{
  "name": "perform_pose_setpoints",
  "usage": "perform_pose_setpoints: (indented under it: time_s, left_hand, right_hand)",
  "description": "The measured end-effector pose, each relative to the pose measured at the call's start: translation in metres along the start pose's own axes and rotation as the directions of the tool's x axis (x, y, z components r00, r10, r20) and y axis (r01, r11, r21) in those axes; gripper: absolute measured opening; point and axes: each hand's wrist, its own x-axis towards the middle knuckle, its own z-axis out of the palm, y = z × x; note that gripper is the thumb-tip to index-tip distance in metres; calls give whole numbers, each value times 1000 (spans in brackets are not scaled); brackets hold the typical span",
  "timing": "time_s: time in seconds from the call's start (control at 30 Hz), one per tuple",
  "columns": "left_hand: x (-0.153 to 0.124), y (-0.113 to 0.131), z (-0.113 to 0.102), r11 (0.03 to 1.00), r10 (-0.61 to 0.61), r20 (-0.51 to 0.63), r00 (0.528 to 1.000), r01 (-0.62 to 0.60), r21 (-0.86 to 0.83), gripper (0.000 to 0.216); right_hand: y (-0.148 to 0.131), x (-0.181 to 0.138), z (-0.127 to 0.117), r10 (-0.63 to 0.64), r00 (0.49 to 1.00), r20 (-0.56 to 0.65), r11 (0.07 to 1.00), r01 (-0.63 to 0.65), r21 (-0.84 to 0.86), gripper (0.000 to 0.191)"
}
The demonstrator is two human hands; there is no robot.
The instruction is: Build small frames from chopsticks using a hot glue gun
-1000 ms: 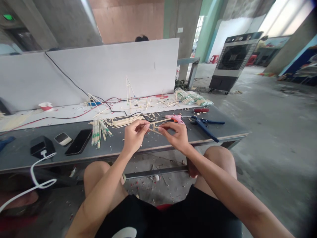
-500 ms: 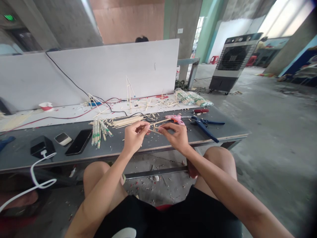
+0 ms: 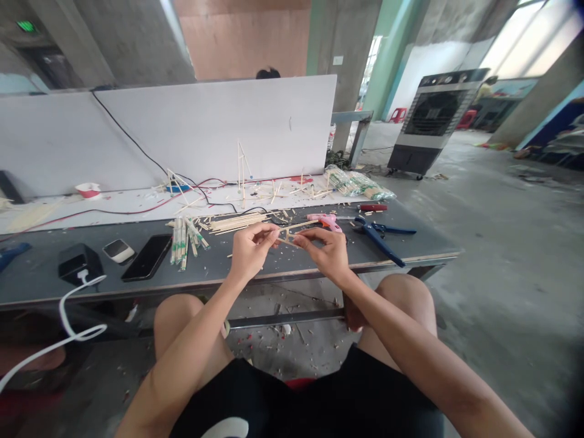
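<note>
Between my two hands is a small frame of joined wooden sticks [image 3: 301, 225], held above the bench's front edge. My left hand [image 3: 253, 244] pinches its left end, where the sticks come together. The fingers of my right hand [image 3: 327, 248] are closed on a short crosspiece and the lower stick. Just beyond my hands lie a pink glue gun [image 3: 326, 220] and a pile of loose wooden sticks [image 3: 237, 222]. Blue-handled cutters [image 3: 378, 238] rest to the right of my right hand.
Bundles of paper-wrapped chopsticks [image 3: 183, 240], a black phone [image 3: 146, 258] and a dark charger block [image 3: 80, 263] with a white cable lie on the left. Behind stand a stick structure [image 3: 242, 173] and a white panel [image 3: 205, 131]. Plastic-bagged sticks [image 3: 356, 182] lie at the back right.
The view has shifted slightly, so everything sits a little further right and lower. Both hands keep their pinch on the stick frame, with hardly any movement.
</note>
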Motion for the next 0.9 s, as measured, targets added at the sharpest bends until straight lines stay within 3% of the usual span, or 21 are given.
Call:
perform_pose_setpoints:
  time_s: [0.4, 0.7, 0.9]
  left_hand:
    - [0, 0, 1, 1000, -26, -2, 1000, 26, 5, 27]
    - [4, -9, 6, 979, -197, -27, 980, 195, -60, 21]
    - [2, -8, 8, 976, -203, -21, 979, 200, -84, 23]
  right_hand:
    - [7, 0, 3, 29, 999, 21, 998, -30, 57, 21]
    - [16, 11, -5, 114, 986, 118, 977, -133, 167, 27]
    - [21, 10, -4, 133, 979, 156, 961, -165, 220, 26]
